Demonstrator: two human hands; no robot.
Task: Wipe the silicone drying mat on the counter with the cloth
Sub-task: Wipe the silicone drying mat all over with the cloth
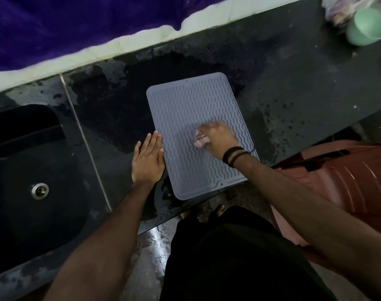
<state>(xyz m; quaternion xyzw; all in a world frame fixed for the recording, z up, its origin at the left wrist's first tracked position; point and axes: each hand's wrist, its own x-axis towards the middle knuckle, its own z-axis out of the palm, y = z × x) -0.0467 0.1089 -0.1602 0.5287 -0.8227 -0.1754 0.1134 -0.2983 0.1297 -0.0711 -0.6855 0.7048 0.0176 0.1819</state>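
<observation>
At centre frame the grey silicone drying mat (pixel 198 135) lies on the wet black counter (pixel 293 101), our right hand (pixel 217 137) bunched around a pale cloth (pixel 200 140) mid-mat while our left hand (pixel 148 161) presses flat, fingers straight, on its left edge. We judge firm strokes along the wavy ridges best. Open counter surrounds the mat; its lower corner overhangs the counter's front edge, the sink (pixel 33 170) sits lower left.

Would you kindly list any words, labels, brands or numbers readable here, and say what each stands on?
None can be read.
The silicone drying mat shows only a wavy ridge pattern, no lettering.
The cloth under the right hand is blurred; no print can be made out.
The green cup is blurred; no label shows.
</observation>
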